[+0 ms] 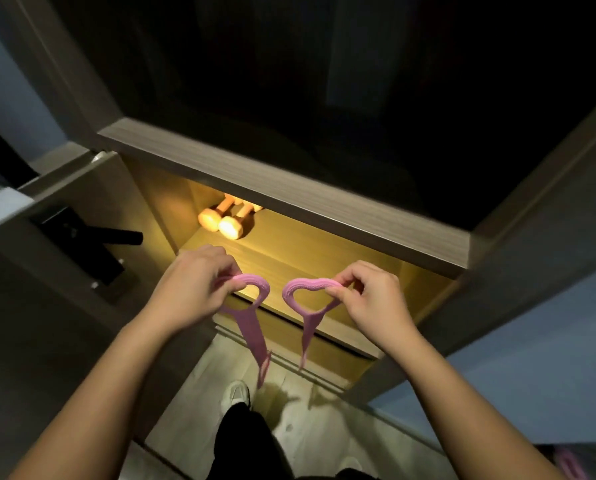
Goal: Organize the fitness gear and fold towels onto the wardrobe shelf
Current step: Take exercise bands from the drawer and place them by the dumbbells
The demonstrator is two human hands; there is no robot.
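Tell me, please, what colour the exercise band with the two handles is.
The exercise band is pink; it shows best in the head view.

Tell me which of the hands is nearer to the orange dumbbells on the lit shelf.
Left. The left hand, pinching one pink loop, sits just in front of the dumbbells; the right hand, pinching the other pink loop, is farther off to their right.

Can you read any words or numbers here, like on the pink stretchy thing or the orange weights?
There is no readable text anywhere in this view.
On the pink rubber stretch band with heart-shaped loops: only raised dots, no letters.
On the two orange dumbbells on the lit wooden shelf: washed out by glare, no numbers visible.
On the black door handle: plain.
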